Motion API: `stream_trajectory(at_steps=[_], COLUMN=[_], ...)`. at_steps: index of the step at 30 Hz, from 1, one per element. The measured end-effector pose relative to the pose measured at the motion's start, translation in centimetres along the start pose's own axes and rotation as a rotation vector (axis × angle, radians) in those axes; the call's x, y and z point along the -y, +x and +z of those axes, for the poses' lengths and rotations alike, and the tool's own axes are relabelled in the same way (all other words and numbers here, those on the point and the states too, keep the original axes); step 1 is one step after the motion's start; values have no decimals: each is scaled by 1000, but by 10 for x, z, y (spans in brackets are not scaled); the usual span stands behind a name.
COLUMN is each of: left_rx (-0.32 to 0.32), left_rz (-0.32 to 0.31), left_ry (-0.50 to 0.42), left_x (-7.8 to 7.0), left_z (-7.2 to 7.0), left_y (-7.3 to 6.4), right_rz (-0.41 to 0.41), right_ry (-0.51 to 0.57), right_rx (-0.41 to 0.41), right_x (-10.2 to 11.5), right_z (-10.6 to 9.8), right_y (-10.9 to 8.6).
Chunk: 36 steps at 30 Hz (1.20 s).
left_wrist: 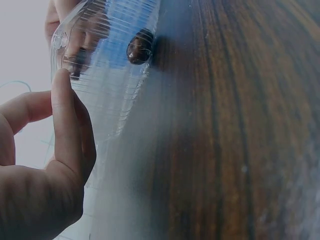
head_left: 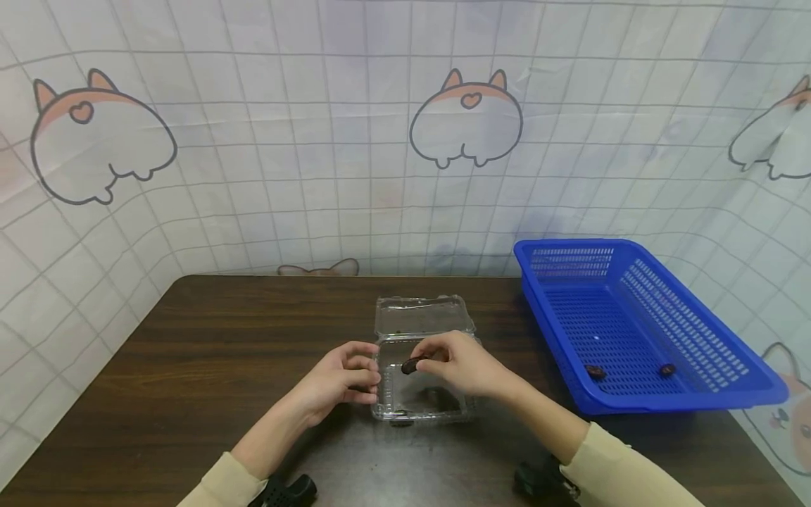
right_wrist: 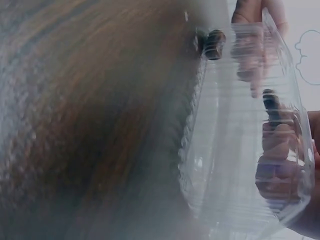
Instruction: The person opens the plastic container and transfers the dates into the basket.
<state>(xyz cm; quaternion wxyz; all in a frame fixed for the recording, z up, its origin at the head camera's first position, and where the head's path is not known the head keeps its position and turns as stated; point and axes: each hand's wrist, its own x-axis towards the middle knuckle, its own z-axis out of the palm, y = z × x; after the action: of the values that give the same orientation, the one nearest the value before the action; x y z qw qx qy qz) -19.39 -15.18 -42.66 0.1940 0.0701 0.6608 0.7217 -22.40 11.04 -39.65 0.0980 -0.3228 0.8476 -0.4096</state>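
Observation:
A clear plastic clamshell box (head_left: 424, 415) stands on the table with its lid (head_left: 424, 317) folded back. My right hand (head_left: 465, 362) pinches a dark brown date (head_left: 410, 365) between thumb and fingertips, over the box. On the left side, my left hand (head_left: 342, 377) touches the box's rim with its fingertips, its fingers slightly bent. A second date (left_wrist: 140, 46) shows low at the box's near-left corner, and the right wrist view has this date (right_wrist: 215, 45) too. Through the clear wall, the right hand appears blurred in both wrist views.
A blue plastic basket (head_left: 551, 338) stands to the right, with two dates (head_left: 595, 372) in it near its front end. Dark wood tabletop (head_left: 209, 352) surrounds the box. A white gridded cloth (head_left: 285, 176) with cartoon animals hangs behind the table and down both sides.

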Motion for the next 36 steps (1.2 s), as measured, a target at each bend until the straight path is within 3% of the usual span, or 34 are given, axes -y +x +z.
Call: stream_trajectory(at_steps=[20,29,36], left_rx=[8,7,4], left_rz=[9,10,7], left_ry=[3,6,7], left_x=[1,0,0], left_z=[-1,-1,0], left_y=[0,0,0], right_rz=[79,118,151], right_ry=[69,147,277], right_rx=[-158,-188,-221], right_x=[-8,-8,-10], right_z=[-21,-31,-36], right_y=[-15,-22,-24])
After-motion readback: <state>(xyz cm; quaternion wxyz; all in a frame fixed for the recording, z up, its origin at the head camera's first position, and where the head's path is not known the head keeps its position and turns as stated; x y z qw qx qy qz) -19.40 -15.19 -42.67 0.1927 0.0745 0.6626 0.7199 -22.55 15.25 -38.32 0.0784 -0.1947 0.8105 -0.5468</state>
